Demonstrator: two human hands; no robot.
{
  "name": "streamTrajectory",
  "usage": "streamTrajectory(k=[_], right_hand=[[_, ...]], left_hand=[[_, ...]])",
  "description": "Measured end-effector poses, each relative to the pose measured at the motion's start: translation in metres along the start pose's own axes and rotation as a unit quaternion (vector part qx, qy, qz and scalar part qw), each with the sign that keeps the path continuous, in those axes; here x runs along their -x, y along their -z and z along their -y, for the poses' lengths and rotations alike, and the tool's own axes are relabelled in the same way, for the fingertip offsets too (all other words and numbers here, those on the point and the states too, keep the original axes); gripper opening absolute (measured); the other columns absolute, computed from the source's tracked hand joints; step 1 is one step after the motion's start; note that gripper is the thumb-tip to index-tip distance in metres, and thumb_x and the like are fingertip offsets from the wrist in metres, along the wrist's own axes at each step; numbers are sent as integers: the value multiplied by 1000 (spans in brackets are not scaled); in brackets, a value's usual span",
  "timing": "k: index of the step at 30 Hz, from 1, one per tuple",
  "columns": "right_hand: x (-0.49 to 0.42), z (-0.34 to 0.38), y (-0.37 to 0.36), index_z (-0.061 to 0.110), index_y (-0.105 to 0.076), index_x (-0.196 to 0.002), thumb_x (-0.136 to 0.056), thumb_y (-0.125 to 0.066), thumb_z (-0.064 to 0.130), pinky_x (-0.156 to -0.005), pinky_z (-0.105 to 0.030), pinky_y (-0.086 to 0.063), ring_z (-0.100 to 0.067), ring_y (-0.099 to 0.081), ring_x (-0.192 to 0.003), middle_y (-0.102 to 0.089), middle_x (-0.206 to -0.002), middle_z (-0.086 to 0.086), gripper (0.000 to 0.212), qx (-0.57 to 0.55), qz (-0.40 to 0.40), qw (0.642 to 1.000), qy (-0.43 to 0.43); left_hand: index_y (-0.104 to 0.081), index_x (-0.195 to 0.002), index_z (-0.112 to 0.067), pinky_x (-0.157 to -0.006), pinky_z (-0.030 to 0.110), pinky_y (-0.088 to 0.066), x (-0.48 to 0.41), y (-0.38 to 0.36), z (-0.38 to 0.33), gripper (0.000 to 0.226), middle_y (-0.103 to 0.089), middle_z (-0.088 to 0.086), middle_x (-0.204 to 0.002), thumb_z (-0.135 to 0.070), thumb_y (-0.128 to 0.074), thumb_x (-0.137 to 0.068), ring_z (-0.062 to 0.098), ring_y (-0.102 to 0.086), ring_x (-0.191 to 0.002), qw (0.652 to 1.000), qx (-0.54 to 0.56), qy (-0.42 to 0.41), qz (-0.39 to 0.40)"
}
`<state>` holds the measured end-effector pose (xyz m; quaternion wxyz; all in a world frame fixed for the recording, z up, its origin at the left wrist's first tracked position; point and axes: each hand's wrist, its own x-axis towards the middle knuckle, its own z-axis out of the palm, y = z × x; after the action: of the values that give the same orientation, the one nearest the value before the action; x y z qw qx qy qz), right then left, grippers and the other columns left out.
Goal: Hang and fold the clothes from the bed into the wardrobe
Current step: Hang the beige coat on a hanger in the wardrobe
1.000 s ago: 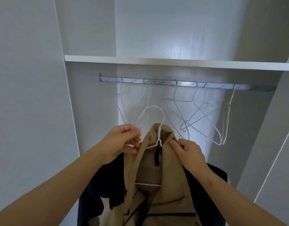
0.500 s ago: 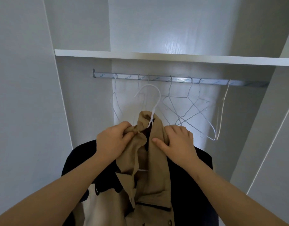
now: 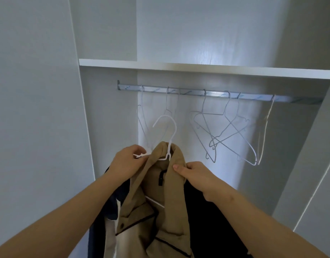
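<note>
At six o'clock, closest in, two bare forearms reach up and forward from the bottom corners; between them hangs a tan jacket with dark piping, draped on a white wire hanger whose lower bar shows inside the open front; the jacket is held up in front of the wardrobe, below the rail and not hung on it; behind it, spilling out at seven and five o'clock, lies a dark garment, though what bears it cannot be told; just left of centre, the left hand has its fingers curled, pinching the hanger's left shoulder end together with the edge of the jacket's collar; just right of centre, the right hand grips the jacket's other shoulder, thumb pressed flat on top of the cloth and the remaining fingers tucked out of sight beneath it; the hanger's hook rises above the collar toward twelve o'clock, its open end pointing to nine o'clock, free of everything; farther back, from eleven round to two o'clock, a metal rail runs across the wardrobe; empty hangers dangle from it, two or three thin ones at eleven o'clock, a tangled cluster at one to two o'clock; above the rail a white shelf spans the whole width.
</note>
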<state>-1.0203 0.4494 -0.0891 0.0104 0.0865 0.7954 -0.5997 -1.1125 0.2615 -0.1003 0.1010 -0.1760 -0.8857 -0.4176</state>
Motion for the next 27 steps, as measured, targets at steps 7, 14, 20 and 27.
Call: streamTrajectory(k=[7, 14, 20, 27], right_hand=[[-31, 25, -56, 2, -62, -107, -90, -56, 18, -66, -27, -51, -27, -63, -90, -66, -102, -16, 24, -121, 26, 988, -95], [-85, 64, -103, 1, -54, -118, -93, -49, 15, -76, -34, -51, -30, -60, -94, -61, -109, -18, 28, -172, 40, 978, -111], [-153, 102, -130, 1, -54, -120, -95, -48, 18, -80, -36, -49, -30, -60, -97, -61, -111, -18, 31, -207, 15, 974, -87], [-225, 124, -146, -1, -50, -125, -96, -45, 17, -90, -39, -48, -33, -57, -103, -59, -114, -19, 34, -215, -54, 972, -76]], left_hand=[[-63, -94, -25, -62, 15, -38, -3, 29, 20, 17, -60, -9, -89, -37, -64, -83, 12, -56, -87, 987, 42, 121, -93], [-62, -94, -22, -79, 26, -43, -26, 68, 36, 10, -62, -1, -95, -16, -56, -89, 15, -56, -90, 974, 142, 165, -57], [-60, -82, -21, -48, 7, -43, -83, 98, 46, 15, -59, -4, -75, -10, -53, -91, 6, -52, -67, 960, 221, 149, -84], [-62, -112, -11, -96, 31, -43, -159, 92, 83, 24, -62, 12, -117, -9, -50, -91, 27, -56, -109, 979, 124, 160, 2]])
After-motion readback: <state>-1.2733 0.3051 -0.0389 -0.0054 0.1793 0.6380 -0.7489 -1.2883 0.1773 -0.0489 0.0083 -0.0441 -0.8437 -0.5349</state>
